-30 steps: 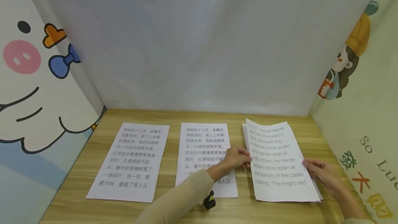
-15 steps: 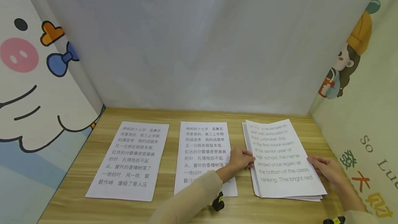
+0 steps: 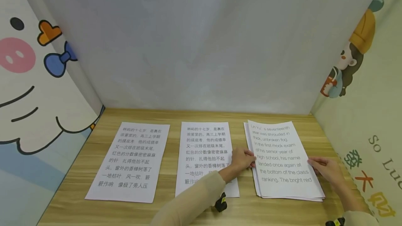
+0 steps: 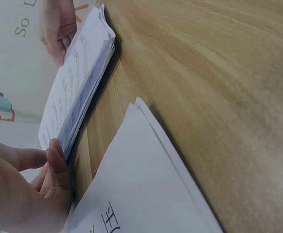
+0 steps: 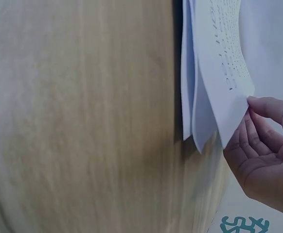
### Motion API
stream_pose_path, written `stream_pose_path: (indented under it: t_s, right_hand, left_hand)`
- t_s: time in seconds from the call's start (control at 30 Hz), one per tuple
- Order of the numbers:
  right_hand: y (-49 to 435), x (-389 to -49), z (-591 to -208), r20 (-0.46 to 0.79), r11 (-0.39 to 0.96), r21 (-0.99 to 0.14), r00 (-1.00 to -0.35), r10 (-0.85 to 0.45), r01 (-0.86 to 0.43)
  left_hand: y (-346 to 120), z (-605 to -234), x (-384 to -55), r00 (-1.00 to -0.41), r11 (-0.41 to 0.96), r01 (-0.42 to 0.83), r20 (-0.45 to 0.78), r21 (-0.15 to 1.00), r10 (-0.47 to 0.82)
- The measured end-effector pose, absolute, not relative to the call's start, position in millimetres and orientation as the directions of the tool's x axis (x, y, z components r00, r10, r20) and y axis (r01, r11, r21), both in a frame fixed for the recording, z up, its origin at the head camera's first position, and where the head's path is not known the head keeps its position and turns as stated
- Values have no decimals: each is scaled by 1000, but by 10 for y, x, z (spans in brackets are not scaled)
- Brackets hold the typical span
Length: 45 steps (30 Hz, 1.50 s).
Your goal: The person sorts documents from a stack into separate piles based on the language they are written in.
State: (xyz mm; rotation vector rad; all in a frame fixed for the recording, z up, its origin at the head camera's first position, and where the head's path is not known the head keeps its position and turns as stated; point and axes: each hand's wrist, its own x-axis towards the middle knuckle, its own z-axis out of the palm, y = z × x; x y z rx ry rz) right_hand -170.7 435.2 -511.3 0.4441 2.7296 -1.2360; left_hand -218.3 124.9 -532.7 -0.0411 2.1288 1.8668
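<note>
An English-printed paper sheet (image 3: 279, 149) tops a stack of paper on the right of the table. My left hand (image 3: 242, 159) pinches its left edge between thumb and fingers. On the opposite edge my right hand (image 3: 325, 170) pinches the same sheet. In the right wrist view the gripped edge of the sheet (image 5: 224, 92) is lifted, with other sheets (image 5: 202, 121) fanned below it. The left wrist view shows my left thumb and fingers closed at the stack's near end. Lower sheets peek out along the stack's left and bottom edges.
Two more paper stacks with Chinese print lie to the left: a middle one (image 3: 201, 138), partly covered by my left forearm, and a far left one (image 3: 128, 163). The wooden table (image 3: 169, 215) meets a grey back wall (image 3: 201, 44) and cartoon-printed side panels.
The top sheet's raised, curved upper part has settled flatter over the stack. The sheet and both hands shifted right, then the right hand came slightly back left.
</note>
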Motion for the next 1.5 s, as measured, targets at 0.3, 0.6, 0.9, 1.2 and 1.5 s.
stream_pose_path:
  t_s: [0.3, 0.6, 0.9, 1.2, 1.5]
  right_hand:
    - [4327, -1660, -5078, -140, 599, -762, -965, 222, 248]
    - [3986, -1715, -4935, -134, 590, -787, -983, 127, 183]
    - [3368, -1826, -4904, -91, 572, -818, -996, -20, 63]
    - [2844, -1857, -4984, -110, 506, -862, -983, -146, 21]
    - [2503, -1938, -5134, -88, 403, -915, -962, -259, -25]
  left_hand:
    - [949, -5199, -2157, -950, 175, -205, -238, 963, 202]
    - [418, -5076, -2065, -942, 224, -159, -216, 961, 259]
    - [-200, -5035, -1950, -931, 212, -251, -296, 944, 216]
    - [-871, -5155, -1772, -941, 238, -281, -316, 930, 123]
    - [-1243, -5243, -1678, -950, 341, -302, -312, 890, -26]
